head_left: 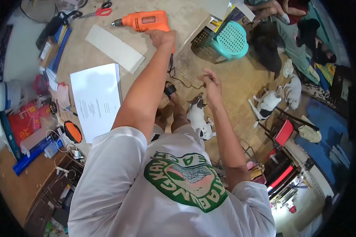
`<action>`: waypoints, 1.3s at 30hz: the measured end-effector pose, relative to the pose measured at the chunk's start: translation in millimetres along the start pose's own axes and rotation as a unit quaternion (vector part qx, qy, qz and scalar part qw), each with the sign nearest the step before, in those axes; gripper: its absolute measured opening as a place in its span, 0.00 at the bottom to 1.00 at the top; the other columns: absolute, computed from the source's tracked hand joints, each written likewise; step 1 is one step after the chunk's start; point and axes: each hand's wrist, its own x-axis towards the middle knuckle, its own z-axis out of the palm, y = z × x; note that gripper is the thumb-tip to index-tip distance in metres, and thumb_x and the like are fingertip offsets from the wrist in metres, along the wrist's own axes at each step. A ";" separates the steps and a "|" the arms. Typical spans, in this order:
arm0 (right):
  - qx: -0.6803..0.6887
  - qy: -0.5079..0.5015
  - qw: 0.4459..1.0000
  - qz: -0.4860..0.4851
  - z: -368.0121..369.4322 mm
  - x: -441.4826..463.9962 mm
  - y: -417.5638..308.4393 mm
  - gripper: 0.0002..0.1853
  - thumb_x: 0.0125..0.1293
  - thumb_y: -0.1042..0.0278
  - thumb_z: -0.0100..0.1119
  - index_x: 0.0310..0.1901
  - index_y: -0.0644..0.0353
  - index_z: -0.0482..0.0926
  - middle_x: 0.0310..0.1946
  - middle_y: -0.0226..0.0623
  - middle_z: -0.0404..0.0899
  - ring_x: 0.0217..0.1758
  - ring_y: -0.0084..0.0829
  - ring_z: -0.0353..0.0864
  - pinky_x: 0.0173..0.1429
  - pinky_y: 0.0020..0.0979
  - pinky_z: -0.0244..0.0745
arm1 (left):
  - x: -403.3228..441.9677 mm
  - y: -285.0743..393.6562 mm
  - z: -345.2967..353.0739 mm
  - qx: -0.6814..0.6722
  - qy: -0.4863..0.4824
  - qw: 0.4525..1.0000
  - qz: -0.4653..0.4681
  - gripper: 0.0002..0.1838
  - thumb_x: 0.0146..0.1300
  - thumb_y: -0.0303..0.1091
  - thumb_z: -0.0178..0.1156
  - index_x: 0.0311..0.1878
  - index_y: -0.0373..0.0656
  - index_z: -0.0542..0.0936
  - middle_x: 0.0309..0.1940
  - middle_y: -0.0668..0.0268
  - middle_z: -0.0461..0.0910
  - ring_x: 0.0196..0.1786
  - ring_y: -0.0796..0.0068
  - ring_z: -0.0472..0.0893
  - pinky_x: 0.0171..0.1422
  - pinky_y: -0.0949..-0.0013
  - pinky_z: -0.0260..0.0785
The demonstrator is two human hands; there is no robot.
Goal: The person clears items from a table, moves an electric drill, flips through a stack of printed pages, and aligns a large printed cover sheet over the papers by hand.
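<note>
An orange power drill [146, 20] lies on its side on the tan tabletop, its bit toward the left. My left hand [162, 38] is closed round its handle. From the handle's lower end a black cord [182, 81] hangs over the table's edge toward my right hand [212, 87]. That hand is raised over the floor, its fingers bent about the cord, the index finger partly stretched. A pale flat board [114, 48] lies below the drill on the table. Beside my left forearm is a stack of printed white paper [95, 100].
Red-handled scissors [103, 12] lie at the table's far side. A teal perforated stool [232, 41] stands right of the table. Black-and-white animals lie on the floor, one [199, 118] near my feet, others [267, 103] further right. Another person's legs [269, 10] show at upper right.
</note>
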 end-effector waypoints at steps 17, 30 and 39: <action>-0.237 -0.399 0.885 -0.039 20.7 -119.6 -53.0 0.24 0.63 0.56 0.68 0.56 0.63 0.79 0.43 0.36 0.84 0.47 0.24 0.79 0.54 0.28 0.73 | -184.0 39.6 -260.0 -0.497 -0.383 0.750 0.210 0.28 0.55 0.30 0.60 0.60 0.33 0.68 0.31 0.66 0.71 0.21 0.82 0.68 0.22 0.77 0.64; -0.177 0.116 0.913 -0.348 -26.8 -167.7 -127.9 0.10 0.67 0.68 0.60 0.44 0.66 0.83 0.29 0.35 0.82 0.31 0.24 0.75 0.37 0.31 0.71 | -262.9 -28.5 -340.0 -0.441 -0.410 0.755 0.260 0.37 0.53 0.31 0.59 0.68 0.30 0.62 0.27 0.66 0.70 0.19 0.81 0.69 0.22 0.77 0.66; -0.259 -0.095 0.803 -0.529 32.9 -234.0 -108.1 0.10 0.65 0.68 0.61 0.46 0.59 0.83 0.31 0.42 0.78 0.34 0.40 0.81 0.37 0.37 0.76 | -286.1 -38.9 -232.4 -0.479 -0.352 0.803 0.043 0.28 0.55 0.32 0.62 0.59 0.34 0.70 0.35 0.62 0.81 0.33 0.77 0.79 0.41 0.69 0.77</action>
